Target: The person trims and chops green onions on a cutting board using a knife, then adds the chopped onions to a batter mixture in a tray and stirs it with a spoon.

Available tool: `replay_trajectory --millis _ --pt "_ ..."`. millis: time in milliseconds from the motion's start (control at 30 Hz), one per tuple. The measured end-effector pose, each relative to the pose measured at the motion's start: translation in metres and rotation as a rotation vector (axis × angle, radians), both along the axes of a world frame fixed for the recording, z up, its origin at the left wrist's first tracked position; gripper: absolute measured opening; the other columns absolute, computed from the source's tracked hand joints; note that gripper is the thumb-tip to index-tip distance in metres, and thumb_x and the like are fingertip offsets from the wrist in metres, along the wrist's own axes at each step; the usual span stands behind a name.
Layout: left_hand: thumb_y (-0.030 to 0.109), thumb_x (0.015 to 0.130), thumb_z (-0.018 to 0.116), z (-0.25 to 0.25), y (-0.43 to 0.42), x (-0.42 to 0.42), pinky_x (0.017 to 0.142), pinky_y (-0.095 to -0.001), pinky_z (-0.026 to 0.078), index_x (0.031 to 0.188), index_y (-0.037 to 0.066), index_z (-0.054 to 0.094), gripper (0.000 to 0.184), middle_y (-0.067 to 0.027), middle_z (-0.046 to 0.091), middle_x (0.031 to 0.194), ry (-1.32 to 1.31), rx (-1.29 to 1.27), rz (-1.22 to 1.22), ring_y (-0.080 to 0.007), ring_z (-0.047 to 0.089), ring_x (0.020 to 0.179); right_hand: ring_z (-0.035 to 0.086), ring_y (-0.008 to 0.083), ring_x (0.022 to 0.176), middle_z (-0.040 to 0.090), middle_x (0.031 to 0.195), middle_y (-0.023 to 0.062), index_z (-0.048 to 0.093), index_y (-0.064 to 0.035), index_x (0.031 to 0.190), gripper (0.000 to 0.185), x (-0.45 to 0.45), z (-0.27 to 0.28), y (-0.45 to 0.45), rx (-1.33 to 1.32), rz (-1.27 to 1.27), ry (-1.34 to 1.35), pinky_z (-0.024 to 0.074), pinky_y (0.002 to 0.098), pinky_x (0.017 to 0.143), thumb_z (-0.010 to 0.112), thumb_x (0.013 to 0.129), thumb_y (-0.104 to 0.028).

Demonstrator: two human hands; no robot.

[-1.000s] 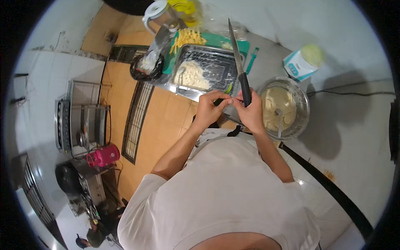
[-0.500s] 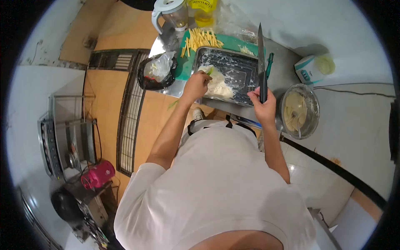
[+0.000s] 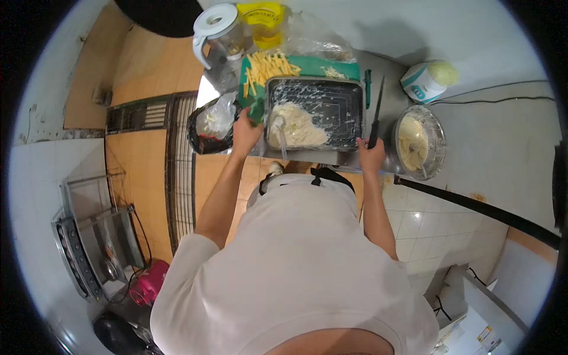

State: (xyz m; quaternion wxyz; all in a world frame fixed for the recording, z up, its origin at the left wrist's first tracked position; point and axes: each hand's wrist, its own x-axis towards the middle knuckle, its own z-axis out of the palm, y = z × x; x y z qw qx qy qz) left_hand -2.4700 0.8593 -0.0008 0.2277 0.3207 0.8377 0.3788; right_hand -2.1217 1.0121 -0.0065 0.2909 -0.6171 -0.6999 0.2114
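Observation:
My right hand [image 3: 371, 155] is closed round the black handle of a long knife [image 3: 378, 109], its blade pointing away from me. The thumb of that hand is close to the near right corner of a dark metal tray [image 3: 345, 112]. White flour [image 3: 305, 127] is heaped in the tray's left part, with a spoon [image 3: 281, 130] in it. My left hand [image 3: 246, 133] is closed left of the tray, over the edge of a green cutting board [image 3: 349, 70]. Something dark green is at its fingertips; I cannot make out what it is. Pale yellow sticks [image 3: 263, 68] lie on the board.
A metal bowl [image 3: 439, 148] of pale slices in batter stands at the right. A black bag [image 3: 198, 142] lies left of my left hand. Behind are a blender jug [image 3: 216, 29], a yellow oil pouch [image 3: 263, 21] and a green-handled tool [image 3: 368, 89]. A tissue pack [image 3: 421, 83] stands further right.
My left hand has moved from above the flour, where it held something green, to the left of the tray. The knife stays in my right hand, and the view has shifted.

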Motion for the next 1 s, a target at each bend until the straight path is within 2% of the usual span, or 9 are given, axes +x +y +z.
replay_trajectory --millis 200,333,367,433,467,600,800,967,1000 --pt "0.02 0.08 0.073 -0.07 0.001 0.005 0.087 -0.0438 0.053 0.121 -0.005 0.062 0.05 -0.0243 0.072 0.103 -0.016 -0.165 -0.129 -0.0411 0.069 0.098 0.066 0.0413 0.08 0.067 0.083 0.0195 0.062 0.0018 0.087 0.02 -0.006 -0.015 0.049 -0.109 0.013 -0.017 0.048 0.051 0.072 0.076 0.084 -0.012" --pt "0.014 0.09 0.069 -0.081 0.001 0.001 0.084 -0.0359 0.051 0.129 -0.008 0.056 0.046 -0.0181 0.07 0.11 -0.295 -0.089 -0.089 -0.0234 0.066 0.095 0.067 0.0433 0.082 0.069 0.084 0.0217 0.066 0.002 0.091 0.018 0.004 -0.03 0.06 -0.159 0.019 -0.035 0.0499 0.0479 0.075 0.074 0.082 -0.01" --pt "0.014 0.09 0.069 -0.08 0.0 0.001 0.084 -0.0358 0.05 0.13 -0.008 0.056 0.047 -0.0181 0.07 0.11 -0.315 -0.11 -0.099 -0.0233 0.066 0.095 0.067 0.0435 0.082 0.069 0.084 0.0217 0.066 0.0021 0.092 0.018 0.007 -0.035 0.059 -0.163 0.032 -0.037 0.0497 0.0483 0.075 0.074 0.082 -0.011" --pt "0.013 0.091 0.068 -0.034 0.004 0.008 0.084 -0.0356 0.05 0.131 -0.008 0.054 0.048 -0.0182 0.069 0.11 -0.35 -0.146 -0.127 -0.0233 0.066 0.096 0.066 0.0436 0.08 0.069 0.083 0.0217 0.066 0.0022 0.092 0.017 0.011 -0.029 0.054 -0.138 0.037 -0.046 0.0497 0.0482 0.073 0.073 0.083 -0.011" --pt "0.008 0.086 0.069 -0.047 0.001 0.007 0.071 -0.0328 0.05 0.114 -0.006 0.061 0.031 -0.0125 0.069 0.09 -0.29 -0.03 -0.087 -0.0164 0.064 0.079 0.066 0.0435 0.078 0.069 0.082 0.0217 0.066 0.0023 0.093 0.017 0.014 -0.021 0.046 -0.112 0.032 -0.054 0.0498 0.0477 0.072 0.072 0.084 -0.011" --pt "0.005 0.088 0.068 -0.013 0.012 0.006 0.066 -0.0308 0.047 0.116 -0.005 0.06 0.031 -0.0086 0.067 0.086 -0.364 0.046 -0.129 -0.0131 0.059 0.074 0.064 0.0409 0.085 0.068 0.085 0.0209 0.066 0.0001 0.096 0.016 0.027 0.02 0.037 -0.143 -0.054 -0.013 0.0477 0.0497 0.079 0.071 0.088 -0.013" --pt "0.007 0.092 0.067 0.022 0.075 0.03 0.069 -0.0276 0.042 0.127 -0.001 0.055 0.038 -0.0065 0.064 0.095 -0.554 0.035 -0.205 -0.0115 0.054 0.081 0.065 0.0371 0.07 0.066 0.077 0.0196 0.066 0.0001 0.089 0.013 0.074 0.065 0.061 0.02 -0.128 0.159 0.0493 0.0435 0.064 0.071 0.085 -0.011" --pt "0.012 0.093 0.066 0.046 0.138 0.071 0.069 -0.0272 0.042 0.132 0.005 0.055 0.041 -0.0048 0.064 0.099 -0.619 -0.017 -0.257 -0.0124 0.054 0.085 0.069 0.0298 0.072 0.069 0.077 0.015 0.068 -0.0025 0.09 0.012 0.111 0.08 0.085 0.01 -0.239 0.117 0.0518 0.0396 0.068 0.073 0.082 -0.01" --pt "0.014 0.094 0.066 0.045 0.151 0.073 0.063 -0.0277 0.037 0.135 0.005 0.053 0.044 -0.0031 0.06 0.092 -0.642 -0.002 -0.266 -0.011 0.049 0.076 0.069 0.0291 0.071 0.07 0.077 0.0142 0.068 -0.0026 0.09 0.012 0.114 0.088 0.086 -0.004 -0.255 0.102 0.0522 0.0391 0.068 0.074 0.082 -0.01"
